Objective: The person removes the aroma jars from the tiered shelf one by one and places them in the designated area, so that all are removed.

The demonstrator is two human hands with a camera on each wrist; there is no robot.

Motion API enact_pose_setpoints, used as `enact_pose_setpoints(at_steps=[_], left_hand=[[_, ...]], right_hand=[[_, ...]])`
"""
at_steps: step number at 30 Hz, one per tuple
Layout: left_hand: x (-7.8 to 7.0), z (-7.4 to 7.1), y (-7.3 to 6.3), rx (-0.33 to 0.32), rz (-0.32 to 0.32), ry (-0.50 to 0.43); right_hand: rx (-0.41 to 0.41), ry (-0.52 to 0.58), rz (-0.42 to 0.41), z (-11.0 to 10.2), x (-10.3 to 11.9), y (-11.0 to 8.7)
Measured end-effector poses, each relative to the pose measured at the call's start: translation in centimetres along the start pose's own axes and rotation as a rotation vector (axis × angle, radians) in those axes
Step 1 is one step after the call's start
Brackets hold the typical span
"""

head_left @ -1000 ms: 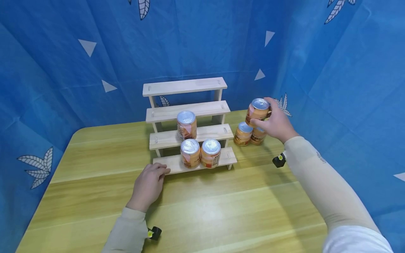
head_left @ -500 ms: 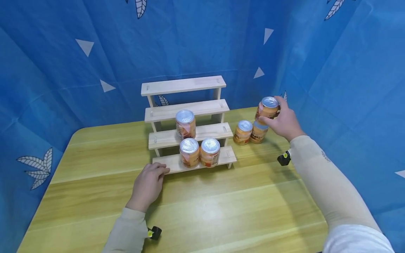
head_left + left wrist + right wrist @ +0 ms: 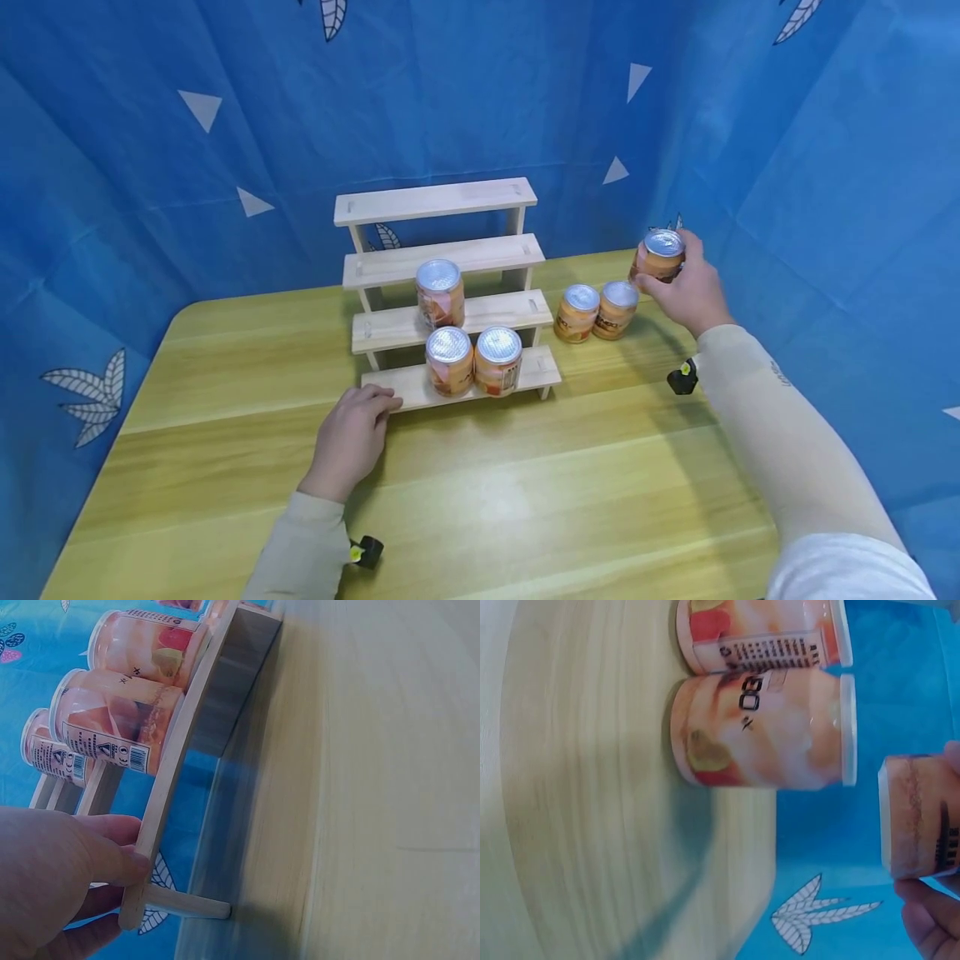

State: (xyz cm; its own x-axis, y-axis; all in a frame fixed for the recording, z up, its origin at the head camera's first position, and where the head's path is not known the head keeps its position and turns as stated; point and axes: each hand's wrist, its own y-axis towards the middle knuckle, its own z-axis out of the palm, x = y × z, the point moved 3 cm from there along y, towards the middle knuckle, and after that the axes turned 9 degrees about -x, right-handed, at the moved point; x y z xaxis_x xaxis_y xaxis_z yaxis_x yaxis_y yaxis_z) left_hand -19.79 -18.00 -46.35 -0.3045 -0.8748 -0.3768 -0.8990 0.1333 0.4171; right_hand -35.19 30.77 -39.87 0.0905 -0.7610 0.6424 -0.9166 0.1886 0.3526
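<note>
My right hand (image 3: 688, 292) grips a small orange-labelled can (image 3: 657, 257) with a silver lid, thumb on one side and fingers on the other. In the right wrist view this held can (image 3: 921, 817) is raised off the tabletop. Two similar cans, one nearer the rack (image 3: 576, 315) and one nearer my hand (image 3: 616, 311), stand side by side on the table. My left hand (image 3: 351, 437) holds the left end of the lowest step of a wooden stepped rack (image 3: 397, 387). In the left wrist view its fingers (image 3: 120, 862) pinch that board's end.
Two cans, a left one (image 3: 450, 362) and a right one (image 3: 498, 362), stand on the rack's lowest step. Another can (image 3: 440, 294) stands on the second step. A blue patterned cloth (image 3: 480, 92) hangs behind the wood-grain table (image 3: 480, 517).
My right hand has carried its can to the right, from above the two table cans to beside them, leaving both lids uncovered. The left hand stays on the rack.
</note>
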Motion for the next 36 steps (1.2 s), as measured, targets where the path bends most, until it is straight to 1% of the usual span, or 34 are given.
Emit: enact_pose_setpoints(at_steps=[7, 11, 17, 24, 29, 36], left_hand=[[0.1, -0.2, 0.2, -0.002, -0.002, 0.006], [0.0, -0.2, 0.1, -0.002, -0.009, 0.001], [-0.2, 0.0, 0.0, 0.0, 0.001, 0.008], [-0.4, 0.3, -0.3, -0.002, -0.004, 0.014], [-0.4, 0.4, -0.5, 0.012, -0.022, 0.018], [-0.6, 0.0, -0.1, -0.002, -0.021, 0.031]], right_hand=[[-0.039, -0.021, 0.055, -0.3, -1.4, 0.0], [-0.033, -0.013, 0.068, -0.1, -2.2, -0.2], [-0.005, -0.008, 0.096, 0.4, -3.7, -0.8], [0.027, -0.003, 0.093, 1.5, -5.2, -1.5], [0.044, -0.014, 0.086, 2.4, -5.9, -2.0], [0.049, -0.008, 0.054, 3.5, -6.3, -2.0]])
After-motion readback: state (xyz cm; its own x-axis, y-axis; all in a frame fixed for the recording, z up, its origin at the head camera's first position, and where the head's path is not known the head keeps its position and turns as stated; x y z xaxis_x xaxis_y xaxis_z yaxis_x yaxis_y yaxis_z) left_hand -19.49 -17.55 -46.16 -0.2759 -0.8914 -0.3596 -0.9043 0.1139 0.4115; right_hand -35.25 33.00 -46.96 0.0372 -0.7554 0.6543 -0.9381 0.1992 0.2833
